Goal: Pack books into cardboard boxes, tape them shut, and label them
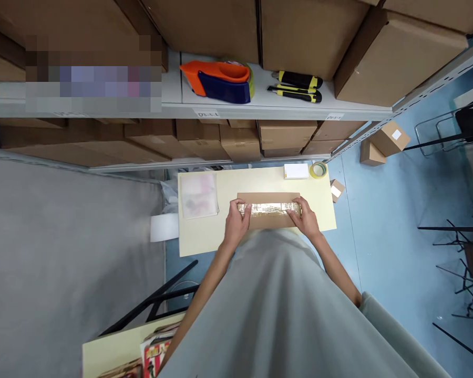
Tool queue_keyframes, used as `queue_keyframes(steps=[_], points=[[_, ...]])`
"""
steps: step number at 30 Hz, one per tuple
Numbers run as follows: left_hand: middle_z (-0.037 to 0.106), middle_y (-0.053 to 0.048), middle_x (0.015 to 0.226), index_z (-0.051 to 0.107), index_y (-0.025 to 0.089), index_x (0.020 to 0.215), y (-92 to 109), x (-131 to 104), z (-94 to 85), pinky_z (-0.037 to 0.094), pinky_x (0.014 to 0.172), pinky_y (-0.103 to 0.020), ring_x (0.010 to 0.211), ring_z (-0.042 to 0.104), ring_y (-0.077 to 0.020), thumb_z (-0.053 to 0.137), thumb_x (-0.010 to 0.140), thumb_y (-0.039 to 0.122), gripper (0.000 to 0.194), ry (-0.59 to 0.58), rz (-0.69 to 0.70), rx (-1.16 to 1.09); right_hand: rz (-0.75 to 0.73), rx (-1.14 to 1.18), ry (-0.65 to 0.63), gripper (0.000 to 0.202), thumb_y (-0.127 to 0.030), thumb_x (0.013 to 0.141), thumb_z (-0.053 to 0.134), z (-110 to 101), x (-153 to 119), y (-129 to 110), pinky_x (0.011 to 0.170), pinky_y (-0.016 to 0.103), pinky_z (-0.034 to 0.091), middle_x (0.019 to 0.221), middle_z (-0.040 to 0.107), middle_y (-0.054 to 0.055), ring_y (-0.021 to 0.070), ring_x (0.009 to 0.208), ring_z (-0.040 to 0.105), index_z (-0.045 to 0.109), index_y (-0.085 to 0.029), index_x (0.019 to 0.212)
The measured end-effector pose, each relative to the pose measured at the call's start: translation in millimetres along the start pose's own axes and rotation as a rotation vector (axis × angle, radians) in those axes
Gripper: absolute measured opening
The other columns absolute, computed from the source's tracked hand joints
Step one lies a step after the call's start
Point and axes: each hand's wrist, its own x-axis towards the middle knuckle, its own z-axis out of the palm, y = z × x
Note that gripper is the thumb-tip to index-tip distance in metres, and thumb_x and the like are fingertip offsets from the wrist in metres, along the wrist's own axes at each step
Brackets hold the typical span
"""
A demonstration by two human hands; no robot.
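Note:
A brown cardboard box (268, 220) lies at the near edge of the pale yellow table (205, 236), close against my body. Shiny clear tape (268, 209) runs along its top from end to end. My left hand (237, 223) grips the box's left end, thumb on the tape and fingers over the far side. At the right end, my right hand (305, 219) holds it the same way, its thumb pressing on the tape. The underside of the box is hidden.
On the table are a tape roll (318, 169), a white box (296, 171) and a stack of translucent bags (199, 195). Above, a shelf (260, 111) holds cartons, an orange-and-blue tape dispenser (220, 81) and utility knives (297, 86). Small cartons (388, 139) sit on the floor at right.

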Motion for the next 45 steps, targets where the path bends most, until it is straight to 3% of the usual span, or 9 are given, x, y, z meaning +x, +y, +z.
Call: queue_keyframes(steps=[2,4,10,15,24,30,34,40,45], points=[[0.068,-0.012,0.128,0.051,0.022,0.131,-1.1,5.9,8.7,0.056,0.098,-0.039,0.098,0.070,-0.0239,0.046,0.109,0.053,0.039,0.037,0.013,-0.023,0.018,-0.025,0.029,0.039,-0.051,0.108,0.059,2.3,4.8,-2.1,0.094,0.043,0.065,0.156,0.063,0.014,0.0309,0.133,0.071,0.060,-0.027,0.138],[0.066,-0.014,0.134,0.050,0.022,0.134,-5.3,9.0,14.0,0.054,0.105,-0.040,0.113,0.069,-0.0255,0.045,0.109,0.053,0.040,0.047,0.047,-0.056,0.041,-0.034,0.036,0.041,-0.055,0.107,0.057,2.8,7.9,-3.8,0.092,0.043,0.064,0.151,0.066,0.015,0.0310,0.124,0.074,0.060,-0.025,0.136],[0.045,-0.022,0.170,0.031,0.022,0.170,-11.1,2.3,38.5,0.041,0.129,-0.049,0.161,0.044,-0.0338,0.050,0.109,0.064,0.077,0.052,0.115,-0.216,0.178,-0.049,0.049,0.069,-0.066,0.107,0.050,-10.1,-1.8,7.8,0.093,0.045,0.061,0.136,0.076,0.016,0.0328,0.100,0.078,0.051,-0.021,0.160],[0.050,-0.022,0.165,0.033,0.020,0.174,-5.8,3.2,60.7,0.041,0.132,-0.049,0.160,0.047,-0.0341,0.045,0.110,0.070,0.083,0.054,0.125,-0.222,0.195,-0.085,0.046,0.075,-0.066,0.109,0.044,-23.9,-4.3,22.0,0.092,0.044,0.062,0.138,0.079,0.016,0.0364,0.106,0.079,0.045,-0.023,0.171],[0.046,-0.021,0.174,0.035,0.019,0.174,-12.8,35.8,63.9,0.034,0.137,-0.047,0.165,0.042,-0.0306,0.050,0.110,0.067,0.081,0.002,0.177,-0.293,0.186,-0.102,0.036,0.076,-0.064,0.112,0.040,-24.3,13.7,21.3,0.098,0.051,0.062,0.156,0.069,0.016,0.0400,0.120,0.076,0.036,-0.025,0.176],[0.048,-0.014,0.176,0.042,0.026,0.172,-23.8,62.5,67.0,0.033,0.138,-0.047,0.163,0.046,-0.0307,0.059,0.104,0.075,0.085,-0.048,0.150,-0.450,0.193,-0.238,0.022,0.083,-0.064,0.114,0.034,-11.3,22.6,18.8,0.094,0.049,0.063,0.162,0.063,0.019,0.0375,0.109,0.078,0.014,-0.023,0.183],[0.051,-0.012,0.174,0.045,0.031,0.171,-15.6,44.8,72.6,0.032,0.139,-0.050,0.162,0.047,-0.0326,0.062,0.102,0.075,0.084,-0.039,0.161,-0.483,0.173,-0.245,0.044,0.083,-0.064,0.115,0.027,-13.5,9.5,36.1,0.096,0.049,0.064,0.169,0.058,0.017,0.0383,0.119,0.077,0.005,-0.024,0.184],[0.046,-0.014,0.175,0.035,0.030,0.177,25.2,-0.2,99.3,0.030,0.139,-0.051,0.167,0.038,-0.0321,0.056,0.110,0.062,0.078,0.048,0.270,-0.382,0.152,-0.067,0.065,0.084,-0.067,0.114,0.027,-44.1,-2.4,86.9,0.100,0.052,0.064,0.164,0.063,0.017,0.0393,0.127,0.076,0.009,-0.023,0.184],[0.041,-0.015,0.179,0.033,0.028,0.177,21.1,13.1,116.6,0.029,0.140,-0.053,0.168,0.035,-0.0331,0.056,0.110,0.061,0.079,0.016,0.201,-0.391,0.151,-0.152,0.010,0.085,-0.068,0.113,0.029,-50.8,20.8,103.1,0.099,0.055,0.063,0.156,0.069,0.016,0.0407,0.124,0.077,0.010,-0.025,0.184]])
